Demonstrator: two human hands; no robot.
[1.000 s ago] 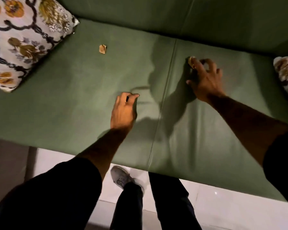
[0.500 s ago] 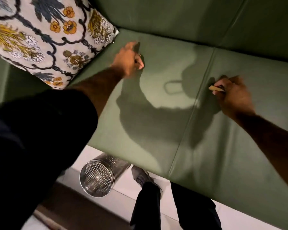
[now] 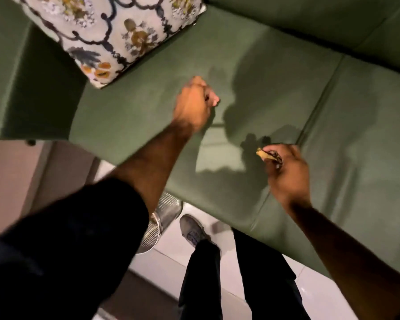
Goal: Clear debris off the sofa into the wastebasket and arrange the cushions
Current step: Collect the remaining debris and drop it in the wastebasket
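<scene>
My right hand (image 3: pixel 286 174) hovers over the green sofa seat (image 3: pixel 252 72), near the seam between its two pads. It pinches a small tan debris piece (image 3: pixel 262 154) at the fingertips. My left hand (image 3: pixel 194 103) is a closed fist just above the seat, below the corner of the floral cushion (image 3: pixel 125 31). No scrap lies on the seat beside that cushion, and whatever the fist holds is hidden. The metal mesh wastebasket (image 3: pixel 158 224) stands on the floor at the sofa's front edge, half covered by my left sleeve.
The sofa's left armrest (image 3: pixel 32 93) runs beside the cushion, and the backrest (image 3: pixel 310 19) crosses the top. My legs and one grey shoe (image 3: pixel 192 229) stand on the white tile floor (image 3: pixel 314 294) right of the wastebasket.
My left hand closed over the scrap near the cushion and pulled back toward me as a fist. My right hand lifted its tan piece off the seat and moved toward the front edge.
</scene>
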